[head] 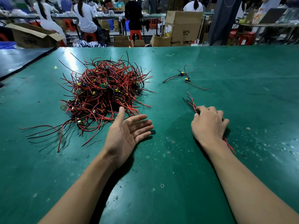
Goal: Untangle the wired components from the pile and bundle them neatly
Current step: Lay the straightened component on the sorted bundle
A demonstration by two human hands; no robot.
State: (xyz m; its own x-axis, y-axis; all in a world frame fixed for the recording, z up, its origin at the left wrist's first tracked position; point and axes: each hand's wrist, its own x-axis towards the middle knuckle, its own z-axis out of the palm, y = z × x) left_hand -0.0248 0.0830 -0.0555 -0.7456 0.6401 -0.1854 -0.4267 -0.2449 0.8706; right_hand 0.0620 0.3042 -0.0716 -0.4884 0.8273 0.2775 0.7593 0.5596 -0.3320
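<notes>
Red-black wire pile [103,92] bristles, glossy — left hand [127,135] splayed loose, right hand [208,123] clutching thin wire strands [191,101].

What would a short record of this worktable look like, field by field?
surface: green table mat
pile: tangled heap of red and black wired components, left of centre
apart: two loose wired components, far right of the pile
left hand: open, palm up, at the pile's near edge
right hand: grips small bundle of red and black wires
</notes>
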